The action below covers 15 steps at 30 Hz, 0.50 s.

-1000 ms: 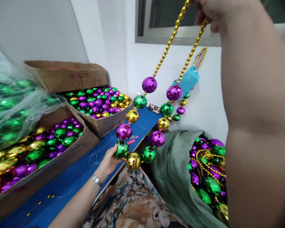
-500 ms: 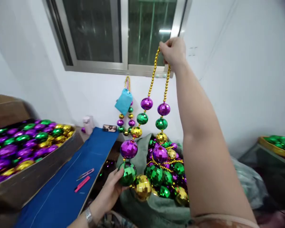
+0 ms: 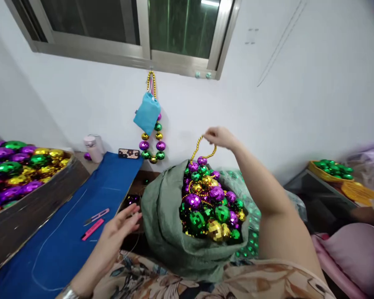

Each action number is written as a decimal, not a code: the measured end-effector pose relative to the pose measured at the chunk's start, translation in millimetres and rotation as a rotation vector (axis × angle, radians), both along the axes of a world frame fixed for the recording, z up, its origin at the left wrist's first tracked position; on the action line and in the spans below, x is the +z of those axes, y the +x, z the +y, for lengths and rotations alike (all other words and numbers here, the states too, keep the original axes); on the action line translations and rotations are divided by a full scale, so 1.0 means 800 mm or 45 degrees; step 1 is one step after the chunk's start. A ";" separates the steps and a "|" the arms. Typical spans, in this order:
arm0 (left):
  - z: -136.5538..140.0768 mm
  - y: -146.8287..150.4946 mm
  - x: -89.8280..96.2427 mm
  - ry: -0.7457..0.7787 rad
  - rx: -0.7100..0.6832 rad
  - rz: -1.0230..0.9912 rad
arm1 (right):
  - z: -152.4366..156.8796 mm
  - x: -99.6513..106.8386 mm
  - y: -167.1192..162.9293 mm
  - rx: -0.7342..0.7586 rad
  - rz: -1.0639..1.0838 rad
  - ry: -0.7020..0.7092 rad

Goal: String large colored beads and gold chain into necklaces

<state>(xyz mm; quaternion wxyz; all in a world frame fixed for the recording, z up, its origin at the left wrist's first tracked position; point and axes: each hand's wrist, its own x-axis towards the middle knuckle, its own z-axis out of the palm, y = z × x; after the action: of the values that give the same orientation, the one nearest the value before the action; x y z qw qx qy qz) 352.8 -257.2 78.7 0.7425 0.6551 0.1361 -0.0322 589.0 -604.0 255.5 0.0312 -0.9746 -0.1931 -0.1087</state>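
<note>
My right hand (image 3: 217,137) pinches the gold small-bead end of a bead necklace (image 3: 198,146) above an open green cloth sack (image 3: 166,203). The necklace's large faceted purple, green and gold balls rest on a heap of similar bead necklaces (image 3: 222,214) inside the sack. Where this necklace ends among the others I cannot tell. My left hand (image 3: 121,226) holds nothing, fingers apart, left of the sack and over the edge of the blue cloth-covered table (image 3: 112,187).
Pink snips (image 3: 96,216) and a pink cutter (image 3: 92,229) lie on the blue cloth. At left stands a box (image 3: 34,207) of shiny balls. A sample necklace (image 3: 153,159) with a blue pouch (image 3: 148,113) hangs below the window. A pink chair (image 3: 352,253) is at right.
My right hand has lowered the necklace from in front of the window onto the heap in the sack. My left hand has let go of its green ball and moved left.
</note>
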 end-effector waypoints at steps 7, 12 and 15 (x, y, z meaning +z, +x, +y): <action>0.083 -0.044 0.027 -0.005 0.320 -0.081 | 0.005 -0.159 -0.051 0.041 0.413 -0.513; 0.117 -0.074 0.066 0.073 0.503 -0.285 | 0.084 -0.175 -0.040 0.203 0.329 -0.658; 0.133 -0.090 0.085 0.121 0.557 -0.368 | 0.150 -0.163 -0.038 0.447 0.215 -0.607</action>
<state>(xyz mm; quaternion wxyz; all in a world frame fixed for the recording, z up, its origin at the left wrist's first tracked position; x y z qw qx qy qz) 280.9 -151.0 146.8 0.7120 0.6420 0.1682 0.2293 558.7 -483.6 125.2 -0.1643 -0.9117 -0.3755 0.0282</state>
